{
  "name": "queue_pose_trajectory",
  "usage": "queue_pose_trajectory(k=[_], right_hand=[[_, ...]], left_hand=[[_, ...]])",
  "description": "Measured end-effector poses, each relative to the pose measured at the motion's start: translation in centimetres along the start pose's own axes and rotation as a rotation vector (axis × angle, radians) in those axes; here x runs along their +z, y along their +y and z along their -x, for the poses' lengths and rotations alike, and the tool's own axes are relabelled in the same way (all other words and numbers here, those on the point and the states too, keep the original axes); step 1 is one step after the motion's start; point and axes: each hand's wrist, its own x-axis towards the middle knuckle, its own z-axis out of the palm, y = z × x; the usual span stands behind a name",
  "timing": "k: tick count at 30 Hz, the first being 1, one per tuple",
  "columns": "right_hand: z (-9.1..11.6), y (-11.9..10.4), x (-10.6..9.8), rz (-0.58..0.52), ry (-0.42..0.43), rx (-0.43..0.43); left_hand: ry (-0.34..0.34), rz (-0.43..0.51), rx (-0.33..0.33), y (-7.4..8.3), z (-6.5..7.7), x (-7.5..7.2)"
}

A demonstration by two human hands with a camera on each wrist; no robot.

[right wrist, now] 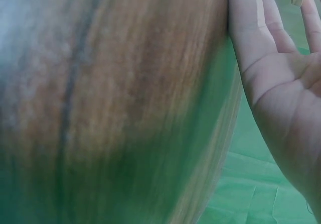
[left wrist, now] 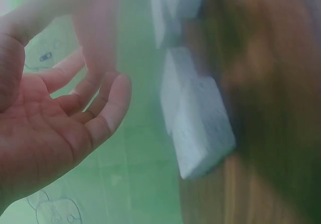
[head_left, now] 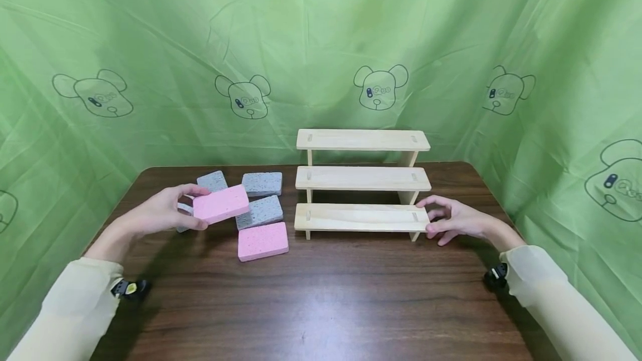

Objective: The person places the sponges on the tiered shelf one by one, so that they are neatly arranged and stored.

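Note:
In the head view, my left hand (head_left: 163,210) pinches a pink sponge (head_left: 221,204) between thumb and fingers, raised over several grey-blue sponges. One grey-blue sponge (head_left: 263,184) lies flat at the back, and another (head_left: 259,212) is just in front of it. A second pink sponge (head_left: 263,242) rests on the table nearer to me. The left wrist view shows the held sponge (left wrist: 98,30) blurred at the fingers. My right hand (head_left: 453,219) holds the right end of the lowest board of a three-step wooden shelf (head_left: 361,218), thumb at the front edge and fingers behind.
The brown wooden table (head_left: 321,299) reaches back to a green curtain (head_left: 311,43) printed with bear heads, which also hangs along both sides. The shelf's middle board (head_left: 363,178) and top board (head_left: 363,140) rise behind the lowest one.

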Motion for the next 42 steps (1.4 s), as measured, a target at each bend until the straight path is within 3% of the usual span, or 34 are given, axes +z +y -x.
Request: queue_pose_trajectory(k=[14,23,30,42], right_hand=[[0.1,-0.3,0.0,0.003,0.012,0.013],[0.2,-0.3,-0.1,0.004,0.01,-0.001],[0.3,-0.2,-0.1,0.006,0.007,-0.002],[0.2,-0.3,0.2,0.011,0.005,-0.018]], left_hand=[[-0.019,-0.066,0.095,3.8,-2.9,-0.1],[-0.052,-0.011,0.061,5.5,-4.3,0.3],[-0.061,0.089,0.059,6.2,-4.9,1.1],[-0.05,0.088,0.086,6.7,-5.7,2.1]])
